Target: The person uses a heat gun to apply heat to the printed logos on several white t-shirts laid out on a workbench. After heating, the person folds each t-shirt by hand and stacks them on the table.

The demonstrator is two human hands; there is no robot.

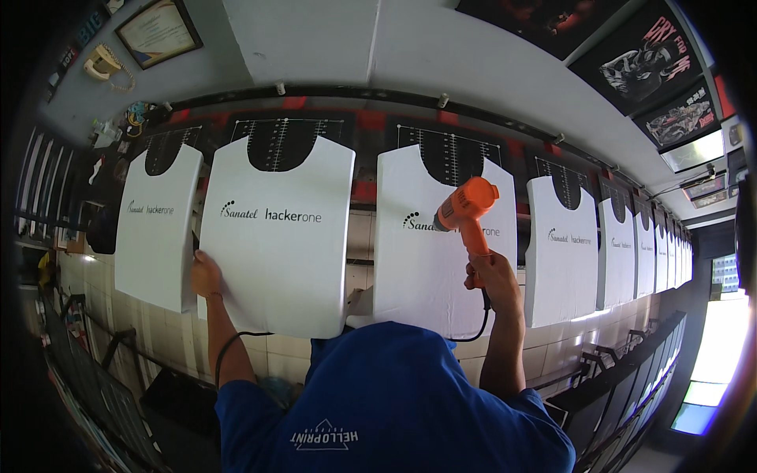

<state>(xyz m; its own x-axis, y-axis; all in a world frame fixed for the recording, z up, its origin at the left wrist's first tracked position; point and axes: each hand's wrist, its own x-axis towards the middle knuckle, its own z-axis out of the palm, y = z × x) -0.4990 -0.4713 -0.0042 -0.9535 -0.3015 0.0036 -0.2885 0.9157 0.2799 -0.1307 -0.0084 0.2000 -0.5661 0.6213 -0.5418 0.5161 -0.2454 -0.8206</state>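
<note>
"What is being held above the row of printed shirts?"

"An orange hot-air gun is being gripped in the right hand, its handle being wrapped by the curled fingers. The barrel is being aimed leftward over the chest of a white shirt, third from the left, and part of the dark lettering is being hidden by it"

"And how is the left hand being used?"

"It is being placed at the left edge of the second shirt; whether its fingers are being closed on anything cannot be told from this angle"

"How is the gun being judged to handle?"

"As hard-shelled and fairly light, with a top-heavy head being balanced above the fist. The handle is being judged the proper hold; the nozzle, possibly hot, is being ruled out"

"And the cloth?"

"Soft and thin, by its look, but being stiffened by the black board that is being exposed at the neck"

"What is being reckoned with nearby?"

"A black cord is being trailed from the handle past the shirt's hem, and a snag there is being thought possible. The next shirt is being displayed close by on the right, while the lower right is being taken up by dark racks"
</note>
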